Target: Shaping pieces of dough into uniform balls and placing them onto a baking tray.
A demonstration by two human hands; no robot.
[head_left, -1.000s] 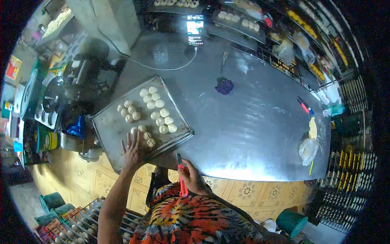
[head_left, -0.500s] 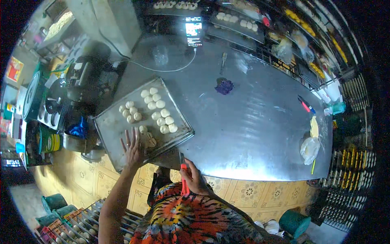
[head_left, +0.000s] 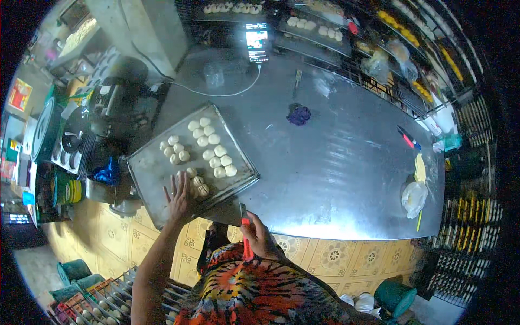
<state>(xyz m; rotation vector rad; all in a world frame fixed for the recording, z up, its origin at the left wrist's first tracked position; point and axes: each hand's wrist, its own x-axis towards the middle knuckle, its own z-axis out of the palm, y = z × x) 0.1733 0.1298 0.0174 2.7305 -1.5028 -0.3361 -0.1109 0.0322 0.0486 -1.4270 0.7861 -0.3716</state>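
Note:
My left hand (head_left: 179, 200) lies palm down with fingers stretched and apart, over the near edge of a metal baking tray (head_left: 146, 187). Its fingertips are beside a cluster of dough balls (head_left: 200, 187), and the hand partly hides that cluster. Dark lines that look like cuts mark the nearer balls. Other clusters of smooth, pale dough balls (head_left: 219, 161) rest farther up on the tray. My right hand (head_left: 261, 238) is wrapped round the red handle of a knife (head_left: 246, 238), close to my body. The short blade points away from me, at the table's near edge.
On the grey metal table (head_left: 336, 162) are a purple mound (head_left: 299, 115), a lit phone (head_left: 257, 43) with a white cable, and a plastic bag (head_left: 414, 200) near the right edge. Racks of trays (head_left: 466, 227) stand at the right. Green bins (head_left: 395, 298) are on the tiled floor.
My left hand has drawn slightly nearer to me, and the dough balls beside its fingers show more fully. The right hand with the knife has barely moved.

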